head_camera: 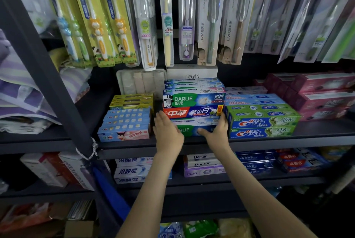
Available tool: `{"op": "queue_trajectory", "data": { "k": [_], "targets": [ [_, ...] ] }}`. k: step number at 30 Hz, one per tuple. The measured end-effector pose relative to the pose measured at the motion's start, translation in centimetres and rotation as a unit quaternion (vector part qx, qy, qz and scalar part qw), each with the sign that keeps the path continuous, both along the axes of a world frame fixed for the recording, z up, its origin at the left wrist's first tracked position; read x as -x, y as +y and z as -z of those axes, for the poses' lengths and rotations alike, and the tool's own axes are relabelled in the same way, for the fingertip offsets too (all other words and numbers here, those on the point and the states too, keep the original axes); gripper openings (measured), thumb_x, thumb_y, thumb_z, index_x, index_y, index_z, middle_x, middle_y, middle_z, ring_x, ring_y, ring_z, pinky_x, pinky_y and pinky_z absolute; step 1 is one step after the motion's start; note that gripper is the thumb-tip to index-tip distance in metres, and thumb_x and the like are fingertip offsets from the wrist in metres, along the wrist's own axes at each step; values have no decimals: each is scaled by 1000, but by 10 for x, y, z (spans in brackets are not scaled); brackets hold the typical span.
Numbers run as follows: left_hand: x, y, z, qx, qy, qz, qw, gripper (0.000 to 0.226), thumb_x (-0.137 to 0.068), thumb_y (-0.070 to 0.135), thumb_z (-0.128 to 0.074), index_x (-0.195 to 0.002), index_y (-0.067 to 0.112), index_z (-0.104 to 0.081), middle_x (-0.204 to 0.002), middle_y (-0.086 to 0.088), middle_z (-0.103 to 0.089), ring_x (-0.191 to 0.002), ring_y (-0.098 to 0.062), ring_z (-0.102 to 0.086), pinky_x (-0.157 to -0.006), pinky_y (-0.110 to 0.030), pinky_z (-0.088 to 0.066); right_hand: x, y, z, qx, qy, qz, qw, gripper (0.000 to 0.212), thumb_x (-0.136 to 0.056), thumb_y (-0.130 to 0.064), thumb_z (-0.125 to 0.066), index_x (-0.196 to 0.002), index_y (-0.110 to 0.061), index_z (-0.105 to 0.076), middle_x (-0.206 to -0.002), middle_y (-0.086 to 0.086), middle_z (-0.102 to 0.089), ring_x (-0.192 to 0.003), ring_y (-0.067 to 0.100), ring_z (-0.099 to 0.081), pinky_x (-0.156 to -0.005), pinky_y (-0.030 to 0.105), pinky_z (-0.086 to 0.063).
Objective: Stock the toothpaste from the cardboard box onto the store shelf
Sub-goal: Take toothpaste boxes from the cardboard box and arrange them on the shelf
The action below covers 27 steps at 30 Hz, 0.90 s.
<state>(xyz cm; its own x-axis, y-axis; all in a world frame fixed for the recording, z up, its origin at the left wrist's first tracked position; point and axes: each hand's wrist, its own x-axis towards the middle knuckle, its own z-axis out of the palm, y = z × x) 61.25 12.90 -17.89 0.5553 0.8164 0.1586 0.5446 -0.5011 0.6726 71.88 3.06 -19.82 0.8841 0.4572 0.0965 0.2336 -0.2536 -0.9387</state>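
A stack of toothpaste boxes stands in the middle of the dark store shelf (269, 142). A green-and-white Darlie box (192, 100) lies on top. Under it is a red-and-blue box (192, 112), and lower down another Darlie box (189, 129). My left hand (167, 132) lies flat against the stack's left end, its fingers straight and reaching up to the red box. My right hand (217, 132) presses the right end, beside the Crest boxes, with its thumb stretched across the lower Darlie box. The cardboard box is not clearly in view.
Green Crest boxes (263, 122) sit tight against the stack's right, pink boxes (322, 93) further right. Blue children's toothpaste boxes (124, 124) and yellow boxes (132, 101) stand left. Packaged toothbrushes (146, 22) hang above. More toothpaste (130, 170) fills the shelf below.
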Motion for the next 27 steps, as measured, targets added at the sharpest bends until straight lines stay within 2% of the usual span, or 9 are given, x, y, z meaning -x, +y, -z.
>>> {"op": "queue_trajectory", "data": {
  "k": [1,2,3,5,9,14,20,24,27],
  "targets": [
    [-1,-5,3,-46,28,3,999,73,-100,19,-42,-152,6,7,-161,-14,3,-149,-29,-2,-121,-44,-4,0,0,0,2,-3,0,1000,102,-78,-10,-77,-152,-8,-6,-153,10,-18,-141,23,-23,-111,32,-24],
    [-2,-9,6,-80,46,18,996,79,-101,23,-40,-149,8,21,-159,-12,18,-148,-27,13,-119,-44,6,0,0,0,6,-5,0,1000,102,-78,-11,-77,-152,-8,-6,-153,10,-18,-140,23,-23,-110,31,-25],
    [-3,-13,8,-108,61,39,992,81,-102,26,-38,-143,11,30,-155,-11,29,-145,-26,23,-118,-45,11,0,-1,0,9,-8,1,1000,102,-78,-11,-77,-152,-8,-6,-153,10,-18,-140,23,-23,-110,31,-25],
    [-3,-17,16,-161,113,74,978,79,-104,31,-33,-138,18,37,-148,-5,40,-138,-24,34,-115,-49,17,-1,0,1,15,-16,2,1000,104,-77,-12,-78,-152,-7,-7,-153,12,-18,-141,24,-23,-110,32,-26],
    [-4,-15,24,-210,193,112,952,74,-104,34,-29,-139,25,37,-145,-2,43,-134,-25,39,-109,-50,22,-1,1,3,33,-36,6,999,102,-78,-15,-78,-151,-4,-7,-153,14,-17,-142,26,-19,-112,35,-23],
    [-5,-13,25,-230,196,134,944,71,-105,34,-26,-140,24,34,-144,0,42,-133,-22,40,-106,-48,27,0,2,5,51,-74,-6,996,97,-82,-18,-74,-151,-4,-8,-154,15,-19,-143,28,-18,-113,39,-24],
    [-3,-8,24,-229,200,130,944,67,-105,37,-24,-140,24,32,-144,-2,42,-134,-22,38,-109,-49,22,3,5,5,43,-83,-27,995,96,-82,-17,-74,-151,-5,-7,-153,14,-19,-142,26,-21,-112,38,-28],
    [3,-4,28,-235,155,141,949,66,-105,35,-23,-145,22,29,-148,-2,40,-138,-20,36,-111,-46,21,-1,4,4,22,-47,-28,998,101,-80,-19,-77,-151,-7,-6,-154,12,-18,-142,24,-20,-110,35,-27],
    [6,-1,31,-255,87,145,952,69,-105,28,-30,-148,26,24,-151,-1,37,-138,-16,38,-110,-43,24,-8,4,-1,0,-28,-26,999,111,-76,-27,-80,-152,-9,-3,-155,12,-19,-143,25,-20,-114,41,-28]
  ]
}}
